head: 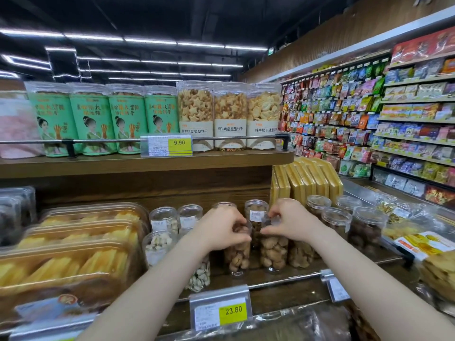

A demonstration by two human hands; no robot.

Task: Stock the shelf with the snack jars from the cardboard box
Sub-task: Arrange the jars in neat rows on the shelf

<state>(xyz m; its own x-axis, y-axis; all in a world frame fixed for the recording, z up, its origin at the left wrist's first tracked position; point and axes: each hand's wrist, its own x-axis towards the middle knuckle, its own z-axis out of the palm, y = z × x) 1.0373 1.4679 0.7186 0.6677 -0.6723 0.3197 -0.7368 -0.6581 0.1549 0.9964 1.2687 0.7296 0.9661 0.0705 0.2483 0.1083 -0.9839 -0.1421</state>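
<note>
Wooden shelf [293, 273], clear snack jars [273, 252], lidded biscuit trays [73, 262]

Grocery shop, stocked snack shelves [406, 119], yellow price tags [179, 143]

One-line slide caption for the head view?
Left hand and right hand each grip a clear nut jar on the lower shelf.

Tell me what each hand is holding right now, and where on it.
Each grips a clear jar of brown snacks by its lid end: left hand on the left jar, right hand on the right jar.
</note>
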